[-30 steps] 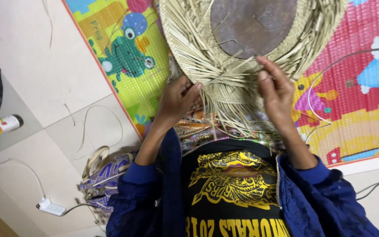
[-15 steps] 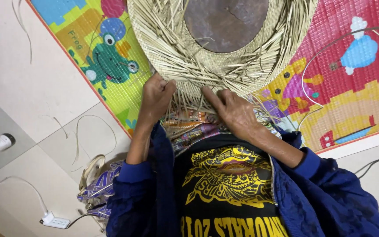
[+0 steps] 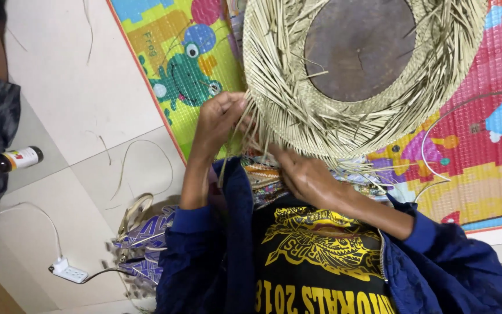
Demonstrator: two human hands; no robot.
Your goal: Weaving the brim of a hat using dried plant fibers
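Straw strands [image 3: 297, 125] hang loose off the near edge of one woven round mat [image 3: 321, 110], which lies on your colourful play mat [image 3: 169, 58]. Your left hand [image 3: 219, 119] pinches strands at that edge; your right hand [image 3: 306, 174] curls under it, grip hidden. One small bottle [image 3: 13, 160] lies on open tiles, well apart.
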